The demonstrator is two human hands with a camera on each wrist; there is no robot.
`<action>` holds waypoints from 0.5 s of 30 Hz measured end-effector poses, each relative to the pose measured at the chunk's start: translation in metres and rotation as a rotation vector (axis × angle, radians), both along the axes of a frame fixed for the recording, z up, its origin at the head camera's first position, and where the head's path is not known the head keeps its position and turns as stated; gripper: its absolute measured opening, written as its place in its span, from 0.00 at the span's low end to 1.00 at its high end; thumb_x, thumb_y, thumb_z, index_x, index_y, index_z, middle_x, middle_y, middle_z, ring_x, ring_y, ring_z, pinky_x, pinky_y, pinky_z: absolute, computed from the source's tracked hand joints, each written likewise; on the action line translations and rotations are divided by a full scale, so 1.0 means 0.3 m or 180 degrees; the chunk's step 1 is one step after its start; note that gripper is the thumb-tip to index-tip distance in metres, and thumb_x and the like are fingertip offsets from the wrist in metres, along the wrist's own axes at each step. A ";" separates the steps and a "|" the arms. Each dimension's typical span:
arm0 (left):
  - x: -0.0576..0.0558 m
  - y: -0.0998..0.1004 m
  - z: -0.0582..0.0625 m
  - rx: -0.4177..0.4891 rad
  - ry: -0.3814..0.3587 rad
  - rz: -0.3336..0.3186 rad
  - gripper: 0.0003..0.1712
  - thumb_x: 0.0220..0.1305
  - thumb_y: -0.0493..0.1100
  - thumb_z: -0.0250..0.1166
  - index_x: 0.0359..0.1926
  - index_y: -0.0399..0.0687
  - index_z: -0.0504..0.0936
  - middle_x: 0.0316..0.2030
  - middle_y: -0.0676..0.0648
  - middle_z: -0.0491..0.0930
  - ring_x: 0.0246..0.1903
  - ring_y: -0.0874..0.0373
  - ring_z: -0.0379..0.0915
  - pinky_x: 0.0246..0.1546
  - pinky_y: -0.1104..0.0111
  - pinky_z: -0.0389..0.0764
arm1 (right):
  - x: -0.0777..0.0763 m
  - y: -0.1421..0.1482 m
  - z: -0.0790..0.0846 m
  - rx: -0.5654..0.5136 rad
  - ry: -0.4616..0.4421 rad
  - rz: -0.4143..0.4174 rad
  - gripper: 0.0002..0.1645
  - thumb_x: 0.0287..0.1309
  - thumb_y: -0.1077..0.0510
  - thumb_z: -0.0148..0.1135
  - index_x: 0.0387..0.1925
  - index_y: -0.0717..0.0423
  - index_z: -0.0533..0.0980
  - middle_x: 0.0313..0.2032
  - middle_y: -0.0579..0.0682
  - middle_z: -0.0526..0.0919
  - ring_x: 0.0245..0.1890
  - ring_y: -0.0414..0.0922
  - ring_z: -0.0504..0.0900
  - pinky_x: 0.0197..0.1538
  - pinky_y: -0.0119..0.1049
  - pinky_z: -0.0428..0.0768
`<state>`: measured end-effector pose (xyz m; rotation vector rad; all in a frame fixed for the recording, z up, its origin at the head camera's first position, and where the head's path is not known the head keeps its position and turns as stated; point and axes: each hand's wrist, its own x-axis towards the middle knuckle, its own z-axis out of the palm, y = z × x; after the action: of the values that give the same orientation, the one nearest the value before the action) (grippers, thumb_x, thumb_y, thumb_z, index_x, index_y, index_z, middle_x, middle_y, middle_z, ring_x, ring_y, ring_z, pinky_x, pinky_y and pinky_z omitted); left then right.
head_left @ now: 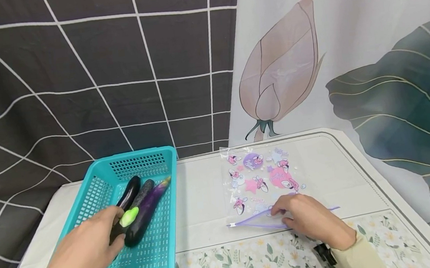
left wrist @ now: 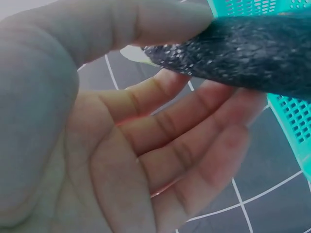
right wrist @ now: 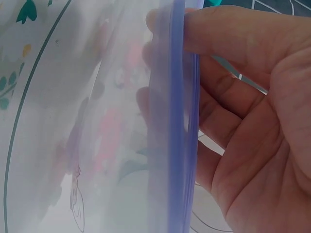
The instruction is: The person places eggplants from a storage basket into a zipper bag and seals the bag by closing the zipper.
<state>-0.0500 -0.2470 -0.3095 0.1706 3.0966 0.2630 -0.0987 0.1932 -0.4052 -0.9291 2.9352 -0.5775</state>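
Note:
My left hand [head_left: 87,248] reaches into the teal basket [head_left: 173,169]. In the left wrist view, its thumb and fingertips pinch one end of a dark, rough-skinned cucumber [left wrist: 243,56]. Beside it in the basket lie a glossy black eggplant [head_left: 130,191] and a purple eggplant [head_left: 150,210]. A bright green stem cap [head_left: 129,217] shows by my fingers. My right hand [head_left: 312,217] pinches the purple zip edge of a clear zip bag [head_left: 249,186] with pink cartoon prints. The bag lies flat on the table, its two zip strips parted near the white slider [head_left: 231,225].
The white table [head_left: 201,188] has a floral-printed front strip [head_left: 232,263]. Behind it hang a dark grid-patterned curtain [head_left: 187,97] and a white curtain with a large flower-bud print [head_left: 282,65]. The basket's raised rim surrounds the vegetables.

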 end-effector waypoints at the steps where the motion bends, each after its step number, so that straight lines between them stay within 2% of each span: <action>1: 0.003 0.004 0.004 0.0008 0.0043 0.0011 0.27 0.48 0.38 0.78 0.50 0.37 0.79 0.36 0.46 0.82 0.31 0.53 0.75 0.29 0.53 0.81 | 0.001 0.000 0.000 0.0000 0.0000 0.0002 0.17 0.47 0.70 0.73 0.37 0.48 0.86 0.37 0.38 0.85 0.41 0.39 0.83 0.46 0.42 0.82; 7: 0.024 0.030 0.019 0.0052 0.0346 0.0011 0.27 0.49 0.40 0.78 0.51 0.40 0.79 0.40 0.44 0.83 0.34 0.50 0.77 0.33 0.47 0.80 | 0.002 0.000 -0.002 -0.0011 0.0027 0.0009 0.19 0.46 0.70 0.74 0.39 0.47 0.85 0.38 0.38 0.85 0.41 0.38 0.83 0.46 0.41 0.81; 15: 0.042 0.077 0.032 0.0135 0.0582 0.0100 0.31 0.49 0.40 0.79 0.54 0.37 0.78 0.46 0.36 0.82 0.40 0.42 0.79 0.39 0.41 0.80 | 0.001 0.000 -0.006 -0.0038 0.0085 0.0033 0.20 0.45 0.70 0.74 0.40 0.48 0.85 0.39 0.37 0.84 0.41 0.36 0.82 0.45 0.40 0.81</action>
<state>-0.0374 -0.2238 -0.2999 0.1555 3.2787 0.3322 -0.0983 0.1932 -0.4070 -0.9604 2.9518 -0.5875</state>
